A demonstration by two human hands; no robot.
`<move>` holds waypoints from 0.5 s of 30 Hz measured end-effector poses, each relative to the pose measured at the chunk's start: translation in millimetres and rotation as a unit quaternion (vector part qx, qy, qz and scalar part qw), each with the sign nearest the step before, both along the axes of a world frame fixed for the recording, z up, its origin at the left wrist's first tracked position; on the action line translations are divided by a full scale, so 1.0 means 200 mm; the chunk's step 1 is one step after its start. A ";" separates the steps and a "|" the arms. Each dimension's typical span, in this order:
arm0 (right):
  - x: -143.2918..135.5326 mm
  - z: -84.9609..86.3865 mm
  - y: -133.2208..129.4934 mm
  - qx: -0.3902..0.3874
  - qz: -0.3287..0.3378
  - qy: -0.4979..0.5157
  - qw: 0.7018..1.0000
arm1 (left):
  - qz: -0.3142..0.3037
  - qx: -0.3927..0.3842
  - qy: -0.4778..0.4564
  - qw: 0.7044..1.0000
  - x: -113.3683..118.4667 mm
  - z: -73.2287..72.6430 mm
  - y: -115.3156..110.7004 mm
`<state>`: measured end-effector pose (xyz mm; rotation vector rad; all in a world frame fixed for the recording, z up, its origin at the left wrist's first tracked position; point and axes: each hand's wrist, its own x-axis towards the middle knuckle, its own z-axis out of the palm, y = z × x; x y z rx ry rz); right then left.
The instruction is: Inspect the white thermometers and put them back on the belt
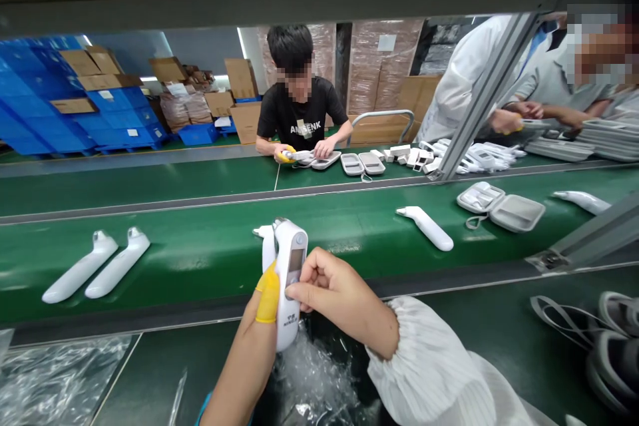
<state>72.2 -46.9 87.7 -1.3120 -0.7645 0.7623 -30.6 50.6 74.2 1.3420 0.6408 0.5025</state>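
Note:
My left hand (267, 296), with yellow finger covers, is closed round a white handheld thermometer (284, 256). It stands nearly upright, its small grey screen and buttons turned to the right. My right hand (324, 279) is at that face, thumb and fingers pinched just below the screen; whether anything is between them is hidden. Directly behind the held one shows a second white thermometer (267, 246); I cannot tell whether it touches my hand. Two white thermometers (82, 269) lie side by side on the green belt at left, and another thermometer (429, 229) lies at right.
An open grey case (519, 212) lies on the belt at right, near a metal post (489, 93). Crumpled clear plastic (319, 373) is below my hands; more plastic film (54, 373) lies at left. Across the belt a co-worker (302, 106) handles a case. Grey straps (564, 319) lie at lower right.

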 end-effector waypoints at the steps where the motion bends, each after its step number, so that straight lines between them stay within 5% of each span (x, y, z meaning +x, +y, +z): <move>1: 0.00 0.01 -0.01 -0.006 0.000 -0.006 1.000 | -0.005 0.016 0.003 1.000 -0.01 -0.01 0.00; 9: 0.02 0.04 -0.03 -0.027 0.037 0.012 0.999 | 0.005 0.037 0.035 0.999 0.00 -0.03 0.00; 15: 0.01 -0.01 -0.01 -0.033 -0.014 -0.012 0.999 | 0.005 0.062 0.002 0.998 0.00 -0.06 -0.01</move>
